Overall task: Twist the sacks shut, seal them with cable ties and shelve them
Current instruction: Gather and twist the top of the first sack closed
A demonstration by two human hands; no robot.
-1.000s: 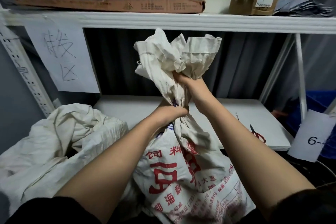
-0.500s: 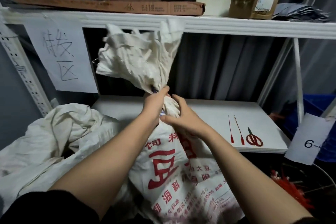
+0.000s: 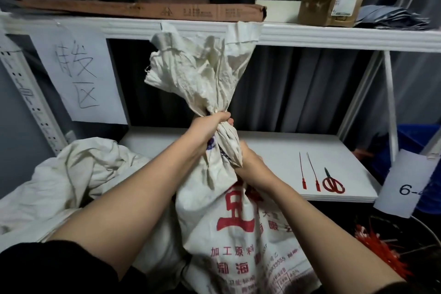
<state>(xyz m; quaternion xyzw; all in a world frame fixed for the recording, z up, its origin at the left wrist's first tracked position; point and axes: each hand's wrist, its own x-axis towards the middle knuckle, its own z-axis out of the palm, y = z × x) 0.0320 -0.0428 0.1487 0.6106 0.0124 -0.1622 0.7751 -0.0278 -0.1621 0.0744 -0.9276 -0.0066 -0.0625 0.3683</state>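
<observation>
We have the sack [image 3: 238, 227] standing upright in front of the lower shelf [image 3: 298, 150], its long axis running from 6 o'clock up to 12, mouth fanned out at the top against the edge of the upper shelf [image 3: 334, 36]. Our left hand [image 3: 210, 126] wraps its fingers tight around the twisted neck; our right hand [image 3: 250, 162] grips the same neck just below, at about 5 o'clock from the left.

The woven cloth looks soft, crumpled and a little slick, so we judge the twist will spring back if either grip slackens. The filled body looks heavy and slumpy; the neck is the place to hold, and the base will want support when lifting.

Two red cable ties [image 3: 309, 174] lie at 3 o'clock on the lower shelf, beside the scissors [image 3: 333, 182]. Another sack [image 3: 78, 174] slumps at 9 o'clock.
</observation>
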